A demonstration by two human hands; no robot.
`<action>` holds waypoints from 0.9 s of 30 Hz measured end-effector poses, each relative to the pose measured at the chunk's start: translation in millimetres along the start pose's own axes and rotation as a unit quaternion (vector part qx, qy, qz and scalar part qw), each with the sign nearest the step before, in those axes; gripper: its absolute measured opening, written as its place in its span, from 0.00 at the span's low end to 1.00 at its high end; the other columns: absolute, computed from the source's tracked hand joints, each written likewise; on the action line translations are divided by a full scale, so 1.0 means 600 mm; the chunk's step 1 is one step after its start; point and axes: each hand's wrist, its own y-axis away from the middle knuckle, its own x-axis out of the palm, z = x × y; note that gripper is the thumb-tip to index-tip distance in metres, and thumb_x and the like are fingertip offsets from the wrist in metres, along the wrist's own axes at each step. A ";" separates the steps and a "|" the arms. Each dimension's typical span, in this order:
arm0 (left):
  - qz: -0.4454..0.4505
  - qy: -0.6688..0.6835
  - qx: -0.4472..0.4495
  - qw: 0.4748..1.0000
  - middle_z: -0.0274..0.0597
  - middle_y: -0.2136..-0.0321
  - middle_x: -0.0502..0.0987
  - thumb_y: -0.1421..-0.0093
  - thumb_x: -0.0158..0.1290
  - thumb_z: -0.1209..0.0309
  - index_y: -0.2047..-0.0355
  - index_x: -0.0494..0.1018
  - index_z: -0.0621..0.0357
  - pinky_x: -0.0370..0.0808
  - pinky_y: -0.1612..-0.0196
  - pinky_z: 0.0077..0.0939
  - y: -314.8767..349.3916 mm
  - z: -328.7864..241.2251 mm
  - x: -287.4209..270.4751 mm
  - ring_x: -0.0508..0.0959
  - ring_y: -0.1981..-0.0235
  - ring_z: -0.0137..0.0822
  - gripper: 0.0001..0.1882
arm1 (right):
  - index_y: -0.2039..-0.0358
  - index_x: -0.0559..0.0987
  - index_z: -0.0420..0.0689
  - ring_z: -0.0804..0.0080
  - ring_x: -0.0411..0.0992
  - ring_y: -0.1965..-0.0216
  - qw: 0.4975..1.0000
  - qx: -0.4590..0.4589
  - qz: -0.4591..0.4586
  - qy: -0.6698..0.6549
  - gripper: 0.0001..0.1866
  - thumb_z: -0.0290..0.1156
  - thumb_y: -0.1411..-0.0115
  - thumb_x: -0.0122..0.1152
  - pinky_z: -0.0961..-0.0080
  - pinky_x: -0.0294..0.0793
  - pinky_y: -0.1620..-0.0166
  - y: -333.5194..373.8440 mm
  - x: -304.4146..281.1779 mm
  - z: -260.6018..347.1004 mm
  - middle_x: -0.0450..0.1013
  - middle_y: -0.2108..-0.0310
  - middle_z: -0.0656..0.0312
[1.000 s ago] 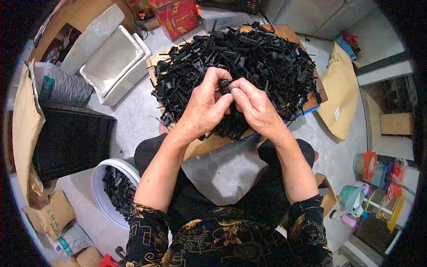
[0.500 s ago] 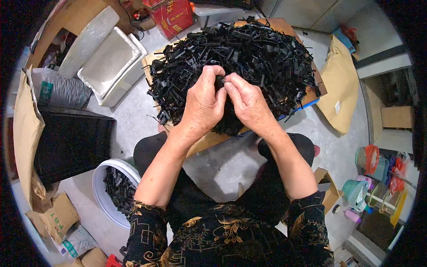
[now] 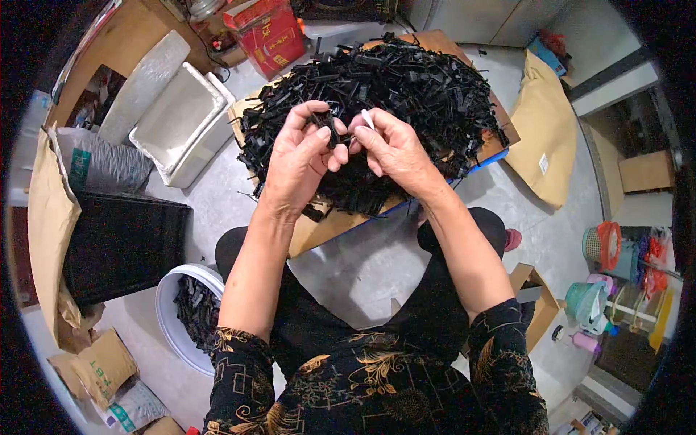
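Observation:
A large heap of small black plastic parts lies in front of me on flattened cardboard. Above its near side, my left hand is closed around a small black plastic part, pinched between thumb and fingers. Close beside it, my right hand is closed on a slim tool with a white end sticking up past the fingers. The tool's lower end lies near the black part; whether they touch I cannot tell.
A white bucket holding black parts stands by my left leg. On the left are a white foam box and a black bin. A brown paper sack lies right of the heap, a red box behind it.
My hands were pressed together and are now slightly apart, with the left turned palm up. The black part and the white-ended tool now show clearly.

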 end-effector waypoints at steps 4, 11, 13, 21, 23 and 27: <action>0.010 -0.028 -0.032 0.999 0.41 0.69 0.73 0.39 0.47 0.72 0.46 0.59 0.58 0.72 0.74 0.15 -0.001 0.007 -0.009 0.75 0.76 0.29 0.20 | 0.63 0.72 0.42 0.89 0.59 0.87 0.998 -0.052 -0.009 -0.021 0.08 0.33 0.38 0.51 0.92 0.56 0.84 0.004 0.002 -0.003 0.70 0.78 0.67; 0.118 -0.010 -0.115 0.986 0.40 0.72 0.73 0.39 0.47 0.68 0.45 0.60 0.59 0.70 0.80 0.10 0.007 0.008 -0.001 0.74 0.81 0.25 0.22 | 0.57 0.71 0.43 0.90 0.56 0.87 0.993 0.030 0.041 -0.103 0.16 0.39 0.41 0.57 0.92 0.48 0.85 0.006 -0.004 0.002 0.69 0.81 0.70; 0.123 -0.002 -0.123 0.985 0.41 0.71 0.73 0.38 0.47 0.69 0.45 0.60 0.59 0.69 0.81 0.10 0.009 0.008 -0.002 0.74 0.81 0.25 0.22 | 0.59 0.72 0.43 0.90 0.57 0.86 0.992 0.045 0.057 -0.098 0.14 0.38 0.41 0.57 0.91 0.50 0.85 0.006 -0.008 0.006 0.70 0.81 0.70; 0.108 -0.232 -0.051 0.965 0.35 0.67 0.72 0.39 0.46 0.75 0.46 0.61 0.57 0.73 0.69 0.16 0.011 0.010 0.014 0.75 0.70 0.23 0.20 | 0.62 0.73 0.44 0.91 0.59 0.81 0.999 -0.018 0.030 0.002 0.10 0.35 0.40 0.55 0.92 0.53 0.81 -0.002 -0.016 -0.012 0.68 0.78 0.72; 0.082 -0.279 -0.041 0.956 0.35 0.66 0.72 0.40 0.46 0.77 0.46 0.61 0.57 0.72 0.67 0.16 0.014 0.014 0.018 0.74 0.68 0.23 0.21 | 0.63 0.73 0.43 0.91 0.60 0.78 0.999 -0.027 0.021 -0.017 0.08 0.33 0.40 0.55 0.91 0.56 0.78 -0.003 -0.009 -0.015 0.68 0.77 0.72; 0.024 -0.318 -0.006 0.948 0.36 0.62 0.72 0.40 0.45 0.78 0.46 0.62 0.55 0.72 0.65 0.17 0.012 0.017 0.019 0.74 0.65 0.23 0.21 | 0.60 0.72 0.41 0.91 0.59 0.80 0.997 -0.080 -0.018 0.004 0.12 0.36 0.38 0.52 0.91 0.55 0.81 -0.003 0.006 -0.017 0.67 0.79 0.72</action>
